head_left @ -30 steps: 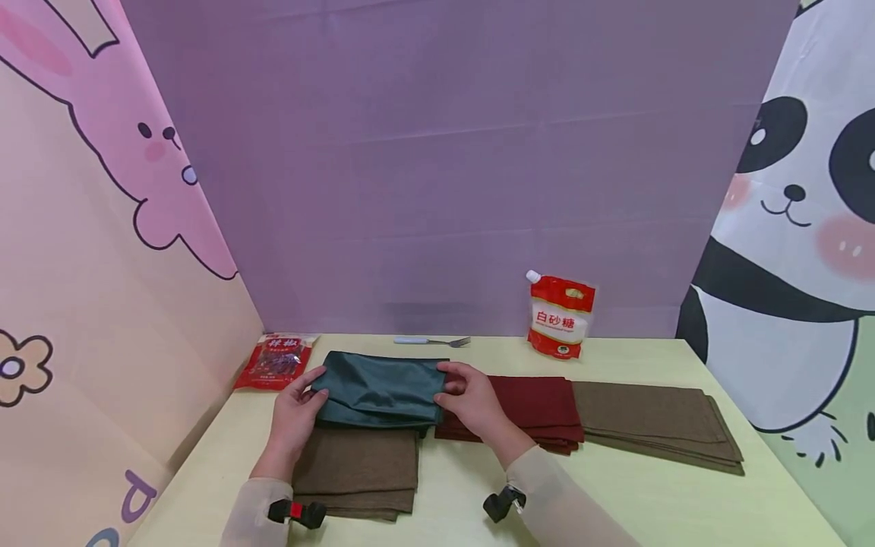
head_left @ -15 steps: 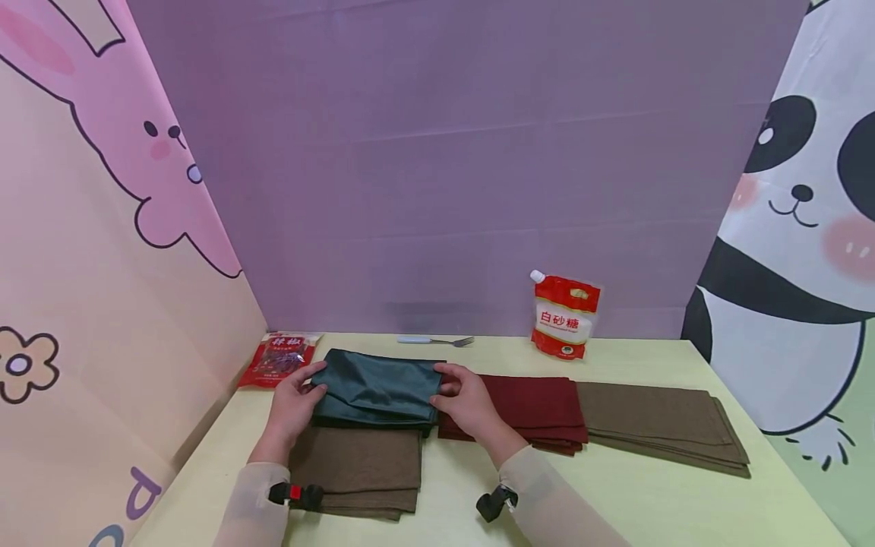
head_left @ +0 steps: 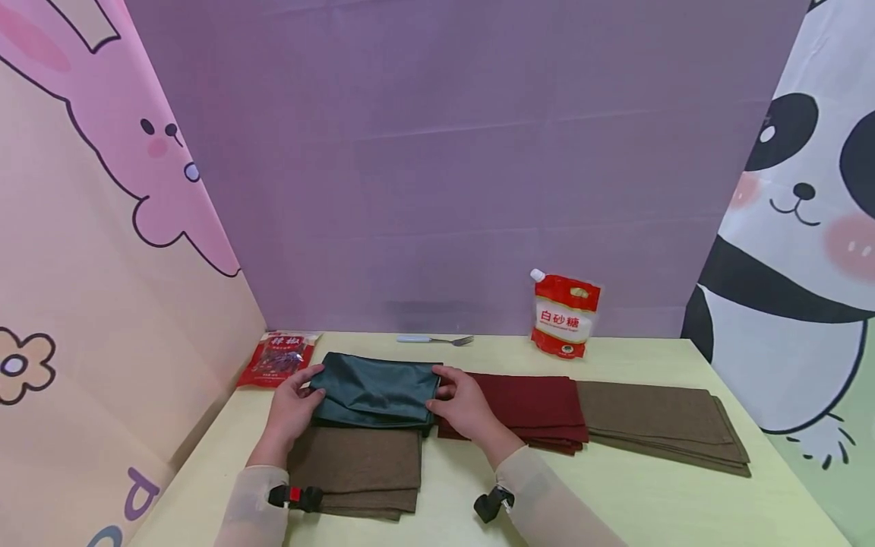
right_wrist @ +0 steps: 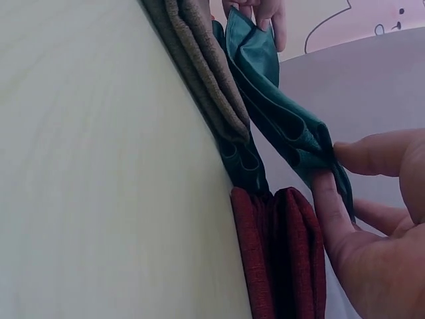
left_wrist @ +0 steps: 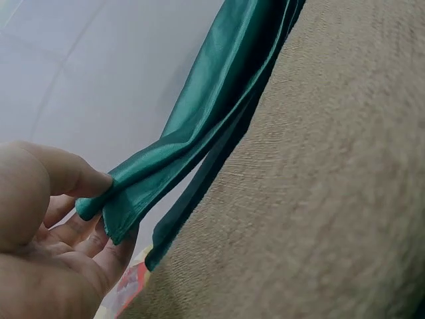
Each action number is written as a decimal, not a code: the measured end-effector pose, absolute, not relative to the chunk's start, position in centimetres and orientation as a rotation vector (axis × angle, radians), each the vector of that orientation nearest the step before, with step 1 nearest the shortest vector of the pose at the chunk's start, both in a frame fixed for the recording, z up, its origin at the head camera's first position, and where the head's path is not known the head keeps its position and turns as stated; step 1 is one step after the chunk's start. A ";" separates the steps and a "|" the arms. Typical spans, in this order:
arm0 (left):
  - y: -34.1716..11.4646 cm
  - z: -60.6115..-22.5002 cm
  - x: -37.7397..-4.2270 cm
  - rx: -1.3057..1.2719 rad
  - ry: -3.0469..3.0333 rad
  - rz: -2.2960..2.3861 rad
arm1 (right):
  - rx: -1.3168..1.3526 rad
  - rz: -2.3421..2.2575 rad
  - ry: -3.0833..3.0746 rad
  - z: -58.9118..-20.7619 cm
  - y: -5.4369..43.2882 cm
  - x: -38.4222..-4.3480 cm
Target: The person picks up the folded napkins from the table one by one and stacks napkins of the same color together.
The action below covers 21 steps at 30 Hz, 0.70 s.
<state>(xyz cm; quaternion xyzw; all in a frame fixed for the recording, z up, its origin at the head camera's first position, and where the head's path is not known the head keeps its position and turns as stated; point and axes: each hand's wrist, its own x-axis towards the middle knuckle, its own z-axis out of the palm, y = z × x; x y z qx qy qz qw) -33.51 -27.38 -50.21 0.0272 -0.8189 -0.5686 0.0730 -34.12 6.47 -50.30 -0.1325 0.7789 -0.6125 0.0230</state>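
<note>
A folded dark teal cloth (head_left: 379,391) with a satin sheen hangs between both hands. My left hand (head_left: 290,414) pinches its left end between thumb and fingers; in the left wrist view the thumb presses on the cloth's folded corner (left_wrist: 126,209). At the other end, my right hand (head_left: 468,410) pinches the right edge, one finger under the layers in the right wrist view. Below the held cloth lies another teal folded layer (right_wrist: 242,163), partly hidden. A folded brown cloth (head_left: 362,460) overlaps it in front. The folded dark red cloth (head_left: 529,403) lies beside the right hand.
A larger folded brown cloth (head_left: 656,418) lies at the right of the table (head_left: 615,501). Along the back are a red packet (head_left: 280,359), a fork (head_left: 434,340) and a standing red-and-white pouch (head_left: 566,315). A purple backdrop (head_left: 437,167) rises behind.
Both hands keep their hold on the teal cloth. Its right end and the right hand have shifted slightly left, and its top edge sits a little lower than half a second ago.
</note>
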 end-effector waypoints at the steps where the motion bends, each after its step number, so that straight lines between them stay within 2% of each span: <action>1: -27.3 -50.2 -33.5 0.078 -2.456 -1.718 | -0.414 -1.884 2.413 -50.3 6.5 -34.0; 21: -27.1 -50.5 -33.3 0.114 -2.464 -1.734 | -0.530 -1.754 2.410 -50.7 5.7 -33.3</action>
